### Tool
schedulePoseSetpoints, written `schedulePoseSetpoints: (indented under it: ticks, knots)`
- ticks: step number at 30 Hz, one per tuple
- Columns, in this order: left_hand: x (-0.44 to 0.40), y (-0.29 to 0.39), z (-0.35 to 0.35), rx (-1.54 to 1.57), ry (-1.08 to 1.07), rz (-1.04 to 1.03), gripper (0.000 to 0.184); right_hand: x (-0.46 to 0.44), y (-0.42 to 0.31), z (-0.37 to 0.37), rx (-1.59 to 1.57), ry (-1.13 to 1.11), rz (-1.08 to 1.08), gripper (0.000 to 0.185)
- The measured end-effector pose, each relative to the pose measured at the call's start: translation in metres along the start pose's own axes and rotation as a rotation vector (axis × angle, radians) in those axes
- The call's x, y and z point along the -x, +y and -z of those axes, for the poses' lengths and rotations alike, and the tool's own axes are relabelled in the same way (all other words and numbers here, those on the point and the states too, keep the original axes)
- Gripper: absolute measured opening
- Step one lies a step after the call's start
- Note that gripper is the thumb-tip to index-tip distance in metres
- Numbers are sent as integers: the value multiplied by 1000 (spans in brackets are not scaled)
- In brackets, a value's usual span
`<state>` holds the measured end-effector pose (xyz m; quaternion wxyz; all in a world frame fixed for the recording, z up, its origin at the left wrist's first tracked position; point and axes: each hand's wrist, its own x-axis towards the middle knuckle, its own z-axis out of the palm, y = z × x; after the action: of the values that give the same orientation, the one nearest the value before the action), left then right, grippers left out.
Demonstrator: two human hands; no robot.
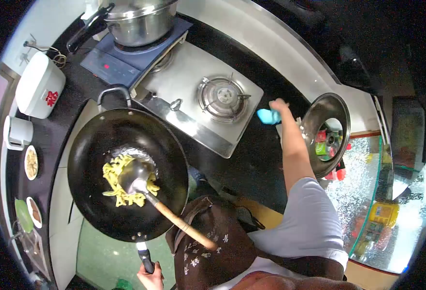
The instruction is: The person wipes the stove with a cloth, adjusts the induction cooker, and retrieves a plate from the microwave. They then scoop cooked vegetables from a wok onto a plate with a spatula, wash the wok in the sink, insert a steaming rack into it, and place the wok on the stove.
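My left hand grips the black handle of a large dark wok, which is held away from the gas burner, over the floor. Inside the wok lie yellow-green strips of food. A ladle rests on the strips, its wooden handle reaching past the rim towards my apron. My right hand is stretched out to the counter right of the stove, its fingers closed on a light-blue cloth. The cloth seems to touch the black counter.
The gas stove has a bare burner. Behind it, a steel pressure cooker sits on an induction cooker. A pot lid leans near my right arm. At left stand a white container and small dishes of food.
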<state>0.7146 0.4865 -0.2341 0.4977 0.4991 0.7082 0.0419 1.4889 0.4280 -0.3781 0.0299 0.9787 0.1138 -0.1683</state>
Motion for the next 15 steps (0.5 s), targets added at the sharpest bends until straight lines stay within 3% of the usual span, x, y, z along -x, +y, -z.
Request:
schedulePoseSetpoints:
  ticks: [1,2,7,10,15]
  knots:
    - [2,4,5,6,-17,-23,22,-9,10,-36,-242,-57,54,61]
    - [4,8,11,17,-32,-48,14,-2,13,-66,3,162,63,63]
    - [5,83,9,-230,-93,-111,18,106,28,-138,-259,504,650,71]
    - [-26,98,-1,-258,-197,-255,21,225,17,-131,-249,387,697,73]
    - [-68,149,-52,-319,-361,-468,22,326,51,-133,-124,235,741,76]
